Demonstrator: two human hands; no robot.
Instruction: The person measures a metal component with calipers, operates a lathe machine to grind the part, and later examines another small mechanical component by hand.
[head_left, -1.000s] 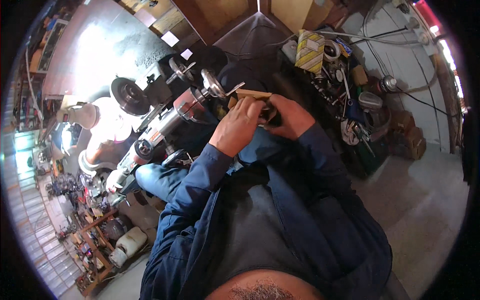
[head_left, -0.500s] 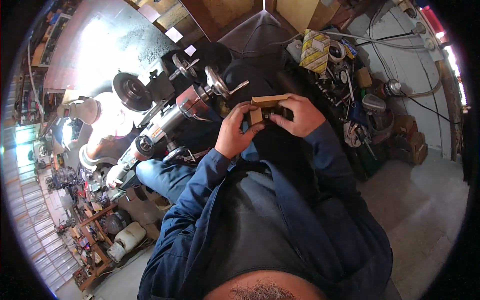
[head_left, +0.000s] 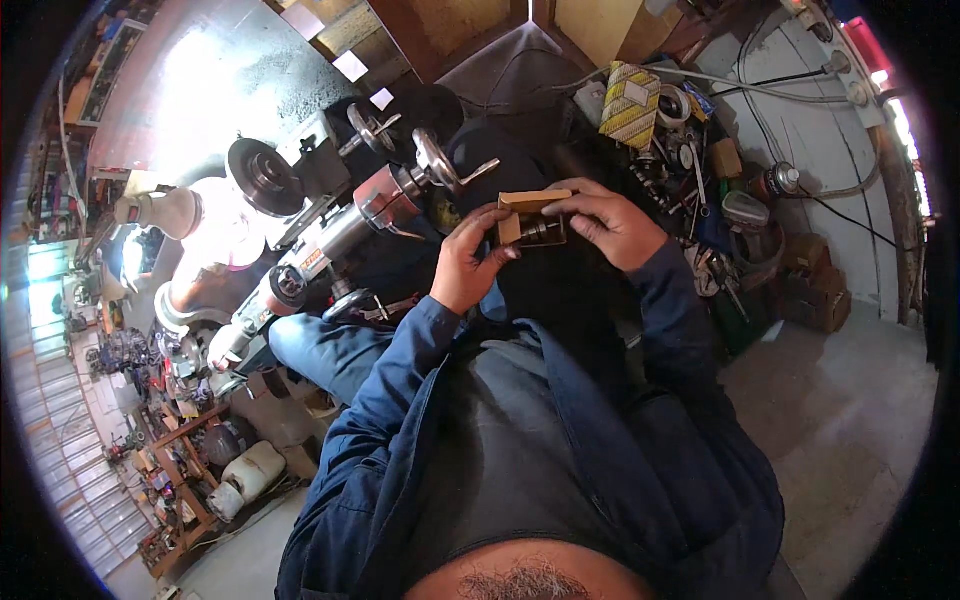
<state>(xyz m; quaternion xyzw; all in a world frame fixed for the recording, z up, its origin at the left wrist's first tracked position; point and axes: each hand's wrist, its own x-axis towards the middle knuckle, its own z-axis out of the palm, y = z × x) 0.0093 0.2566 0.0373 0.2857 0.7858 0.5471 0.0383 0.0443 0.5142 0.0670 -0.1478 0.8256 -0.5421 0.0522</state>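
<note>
My left hand (head_left: pixel 466 262) grips the left end of a small brown cardboard box (head_left: pixel 510 230), thumb in front and fingers behind. The box's lid flap (head_left: pixel 520 201) stands raised at the far side. Inside lies a shiny metal part (head_left: pixel 543 231) with a stepped, round shape; its exact kind is not clear. At the box's right end is my right hand (head_left: pixel 618 232), its fingers closed at the edge of the flap and its thumb near the box opening. The box is held above my dark-clad lap.
To the left stands a lathe-like machine with a tailstock (head_left: pixel 335 240), handwheels (head_left: pixel 433 160) and a round chuck or disc (head_left: pixel 265 177). A bright lamp (head_left: pixel 165 217) glows beside it. Right of my hands, a bench holds tools, a wrench (head_left: pixel 698 180) and a yellow patterned box (head_left: pixel 631 103).
My right hand has shifted a little up and to the right, its thumb drawing back from the box opening. More of the metal part now shows. My left hand stays nearly still.
</note>
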